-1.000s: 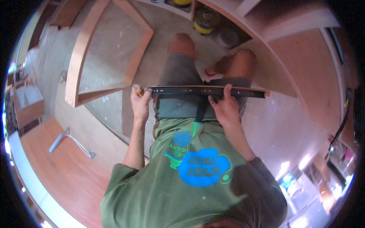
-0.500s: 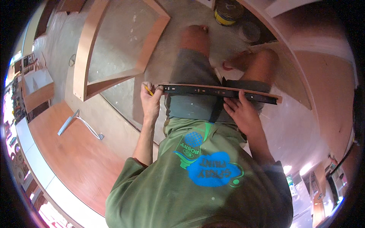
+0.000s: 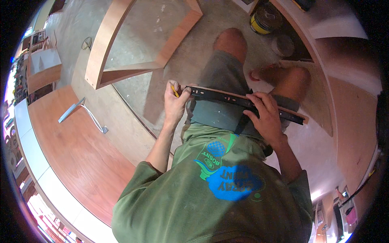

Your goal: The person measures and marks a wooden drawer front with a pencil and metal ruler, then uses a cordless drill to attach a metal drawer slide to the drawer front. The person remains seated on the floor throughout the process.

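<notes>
Across my lap lies a black metal drawer slide with slots along it, laid against a thin wooden strip that shows along its far edge and at its right end. My left hand pinches the left end of the slide, with a yellow pencil also between its fingers. Farther right, my right hand is closed over the slide, fingers on the far edge and thumb on the near side. The slide slants down toward the right.
An open wooden frame stands on the floor ahead to the left. A wood panel at my left carries a metal piece with a white cable. A black and yellow can stands ahead right, near a curved-looking board edge.
My right hand has moved from the slide's near edge to reach over it. The slide slants more steeply down to the right. The whole view has shifted slightly.
</notes>
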{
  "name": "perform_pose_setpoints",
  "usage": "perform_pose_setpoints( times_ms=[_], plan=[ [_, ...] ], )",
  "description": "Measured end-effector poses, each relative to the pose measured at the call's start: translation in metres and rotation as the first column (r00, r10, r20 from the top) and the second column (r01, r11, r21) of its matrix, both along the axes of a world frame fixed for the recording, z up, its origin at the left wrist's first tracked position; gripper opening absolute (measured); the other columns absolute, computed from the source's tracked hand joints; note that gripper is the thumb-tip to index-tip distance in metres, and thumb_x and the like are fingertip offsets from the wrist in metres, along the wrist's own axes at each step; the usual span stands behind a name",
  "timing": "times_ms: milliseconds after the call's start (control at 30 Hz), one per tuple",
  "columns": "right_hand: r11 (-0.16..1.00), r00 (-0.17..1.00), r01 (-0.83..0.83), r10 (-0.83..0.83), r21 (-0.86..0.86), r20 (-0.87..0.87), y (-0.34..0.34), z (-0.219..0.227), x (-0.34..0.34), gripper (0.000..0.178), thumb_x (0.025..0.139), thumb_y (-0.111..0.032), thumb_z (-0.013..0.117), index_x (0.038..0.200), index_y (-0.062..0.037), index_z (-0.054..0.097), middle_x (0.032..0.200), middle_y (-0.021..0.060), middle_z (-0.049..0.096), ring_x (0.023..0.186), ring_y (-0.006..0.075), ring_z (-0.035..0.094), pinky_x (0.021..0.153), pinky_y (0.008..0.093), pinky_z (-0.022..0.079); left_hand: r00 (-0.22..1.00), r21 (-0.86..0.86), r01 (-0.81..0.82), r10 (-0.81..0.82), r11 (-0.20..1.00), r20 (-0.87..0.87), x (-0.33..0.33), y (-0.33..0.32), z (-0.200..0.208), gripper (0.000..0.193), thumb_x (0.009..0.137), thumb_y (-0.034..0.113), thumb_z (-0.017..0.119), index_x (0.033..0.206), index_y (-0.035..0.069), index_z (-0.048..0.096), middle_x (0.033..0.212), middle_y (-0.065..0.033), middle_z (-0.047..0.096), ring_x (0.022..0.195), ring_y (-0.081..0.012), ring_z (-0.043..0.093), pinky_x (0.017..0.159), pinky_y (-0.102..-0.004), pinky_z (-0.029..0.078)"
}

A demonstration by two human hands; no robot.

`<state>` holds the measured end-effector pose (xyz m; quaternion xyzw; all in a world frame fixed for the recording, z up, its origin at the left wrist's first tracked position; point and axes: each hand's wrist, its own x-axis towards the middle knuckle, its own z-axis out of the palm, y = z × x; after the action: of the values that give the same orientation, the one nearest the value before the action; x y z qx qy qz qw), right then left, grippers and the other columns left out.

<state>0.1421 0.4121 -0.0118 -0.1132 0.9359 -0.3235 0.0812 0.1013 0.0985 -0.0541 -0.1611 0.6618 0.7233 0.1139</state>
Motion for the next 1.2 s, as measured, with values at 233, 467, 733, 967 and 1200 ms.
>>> perform_pose_setpoints(
  times_ms=[233,467,733,967,1200],
  plan=[
    [1.000,0.998,0.005,-0.005,0.000,0.059,0.0038,-0.0086,-0.0001,0.051,0.081,-0.014,0.081,0.130,-0.0095,0.064,0.121,0.0120,0.058,0.115,0.0336,0.057,0.101,0.0445,0.047,1.000,-0.012,-0.015,0.016,1.000,0.004,0.0016,0.0012,0.0018,0.031,0.096,-0.005,0.060,0.098,0.010,0.032,0.109,-0.0254,0.072,0.095,-0.0187,0.070,0.076,-0.0293,0.057],
    [0.999,0.999,0.005,-0.003,-0.038,0.042,0.0059,-0.0095,-0.0022,0.048,0.081,-0.011,0.081,0.126,-0.0078,0.066,0.117,0.0116,0.057,0.111,0.0334,0.057,0.098,0.0449,0.048,1.000,-0.001,-0.022,0.022,1.000,0.005,0.0028,0.0005,-0.0018,0.031,0.096,-0.004,0.061,0.097,0.010,0.033,0.110,-0.0261,0.072,0.096,-0.0192,0.070,0.075,-0.0283,0.057],
    [0.997,1.000,0.019,-0.020,-0.072,-0.015,0.0058,-0.0121,0.0004,0.050,0.076,-0.010,0.084,0.124,-0.0071,0.069,0.113,0.0110,0.057,0.109,0.0321,0.058,0.096,0.0428,0.049,1.000,0.007,-0.025,0.025,1.000,-0.002,0.0024,0.0013,-0.0012,0.030,0.096,-0.004,0.059,0.096,0.010,0.033,0.110,-0.0265,0.071,0.100,-0.0222,0.071,0.076,-0.0295,0.059],
    [0.995,1.000,0.021,-0.022,-0.092,-0.017,0.0073,-0.0135,-0.0004,0.051,0.074,-0.013,0.085,0.123,-0.0076,0.070,0.108,0.0098,0.058,0.104,0.0315,0.058,0.094,0.0425,0.050,0.999,-0.013,-0.029,0.029,0.999,0.022,0.0008,0.0029,0.0044,0.030,0.095,-0.006,0.058,0.096,0.010,0.033,0.109,-0.0270,0.071,0.101,-0.0227,0.071,0.076,-0.0294,0.059],
    [0.993,1.000,0.015,-0.015,-0.114,-0.006,0.0089,-0.0113,-0.0021,0.052,0.076,-0.012,0.085,0.126,-0.0082,0.071,0.106,0.0089,0.058,0.101,0.0275,0.059,0.090,0.0401,0.050,0.999,0.003,-0.040,0.040,0.999,0.004,0.0040,0.0001,-0.0021,0.031,0.095,-0.006,0.060,0.096,0.010,0.033,0.107,-0.0223,0.071,0.094,-0.0181,0.070,0.072,-0.0265,0.057]
  ],
)
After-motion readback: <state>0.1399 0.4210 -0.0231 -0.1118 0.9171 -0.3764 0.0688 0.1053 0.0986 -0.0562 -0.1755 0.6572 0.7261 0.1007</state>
